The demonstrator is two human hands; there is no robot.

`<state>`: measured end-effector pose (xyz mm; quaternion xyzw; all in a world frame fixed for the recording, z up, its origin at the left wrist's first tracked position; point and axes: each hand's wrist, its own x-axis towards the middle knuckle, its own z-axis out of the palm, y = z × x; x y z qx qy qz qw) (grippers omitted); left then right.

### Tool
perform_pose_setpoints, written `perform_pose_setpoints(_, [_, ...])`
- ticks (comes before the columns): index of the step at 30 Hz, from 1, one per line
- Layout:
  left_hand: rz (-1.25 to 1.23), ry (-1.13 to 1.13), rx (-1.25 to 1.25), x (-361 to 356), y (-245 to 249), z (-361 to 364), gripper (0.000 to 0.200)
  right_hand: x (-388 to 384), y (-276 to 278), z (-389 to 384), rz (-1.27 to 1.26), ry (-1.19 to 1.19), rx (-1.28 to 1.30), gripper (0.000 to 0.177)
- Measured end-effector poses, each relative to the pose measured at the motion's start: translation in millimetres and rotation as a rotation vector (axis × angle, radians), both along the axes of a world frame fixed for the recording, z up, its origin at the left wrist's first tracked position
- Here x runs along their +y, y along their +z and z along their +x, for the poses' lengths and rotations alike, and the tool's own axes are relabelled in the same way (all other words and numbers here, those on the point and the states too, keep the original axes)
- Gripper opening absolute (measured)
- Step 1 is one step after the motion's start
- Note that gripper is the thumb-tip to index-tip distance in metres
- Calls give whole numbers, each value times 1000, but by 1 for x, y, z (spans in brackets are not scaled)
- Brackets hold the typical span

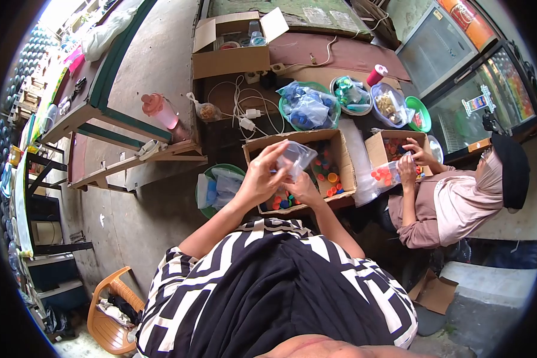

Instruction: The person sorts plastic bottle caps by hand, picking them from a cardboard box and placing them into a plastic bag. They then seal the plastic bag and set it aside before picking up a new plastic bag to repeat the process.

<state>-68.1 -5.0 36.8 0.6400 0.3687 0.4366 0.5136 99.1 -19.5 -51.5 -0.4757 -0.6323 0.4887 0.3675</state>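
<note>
My left hand [262, 177] pinches a clear plastic bag [298, 159] between thumb and fingers, above a cardboard box [347, 164]. Just below, my right hand [305, 190] is closed at the lower end of the same bag; its fingertips are partly hidden. Inside the bag I cannot make out any contents. Bottle caps [333, 178] in orange, red, green and blue lie in the box under my hands.
Left of the box stands a green basin [204, 206] with bags. Behind are a bowl of bagged blue caps [304, 107], white cables [247, 113] and a pink tumbler [160, 111]. At right a co-worker [453, 203] holds a bag of orange-red caps [386, 174] beside a smaller box [376, 146].
</note>
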Motion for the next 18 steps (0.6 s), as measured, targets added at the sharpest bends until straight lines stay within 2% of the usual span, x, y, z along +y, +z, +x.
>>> perform_pose_setpoints(1, [83, -67, 56, 1, 7, -2, 53, 1, 2, 3, 6, -2, -4, 65])
perform_pose_setpoints(3, [75, -63, 48, 5, 18, -5, 56, 4, 9, 10, -47, -67, 17, 47])
perform_pose_setpoints(4, [61, -57, 45, 8, 22, -7, 59, 9, 10, 11, 147, -104, -24, 37])
perform_pose_setpoints(5, [117, -3, -48, 17, 10, -9, 65, 12, 14, 14, 18, -108, 162, 36])
perform_pose_setpoints(6, [110, 28, -42, 27, -5, -16, 82, 14, 25, 16, -111, -110, 347, 35])
perform_pose_setpoints(8, [40, 120, 22, 31, -7, -23, 101, 12, 56, 25, -182, -115, 427, 35])
perform_pose_setpoints(9, [-55, 31, -3, 36, -23, -28, 114, 10, 70, 31, -261, -116, 508, 36])
perform_pose_setpoints(10, [-53, 34, -6, 38, -36, -27, 114, 10, 80, 37, -259, -112, 506, 36])
perform_pose_setpoints(12, [-296, -233, -167, 32, -51, -24, 111, 9, 95, 46, -337, -112, 636, 35])
perform_pose_setpoints(13, [-451, -290, -343, 23, -48, -14, 110, 10, 101, 49, -346, -122, 672, 34])
perform_pose_setpoints(16, [-604, -310, -523, 7, -54, 3, 90, 16, 101, 61, -352, -111, 750, 34])
perform_pose_setpoints(17, [-639, -281, -518, 2, -52, 7, 75, 17, 98, 65, -355, -111, 754, 34])
perform_pose_setpoints(18, [-640, -278, -515, -1, -53, 11, 75, 19, 93, 70, -367, -125, 745, 35])
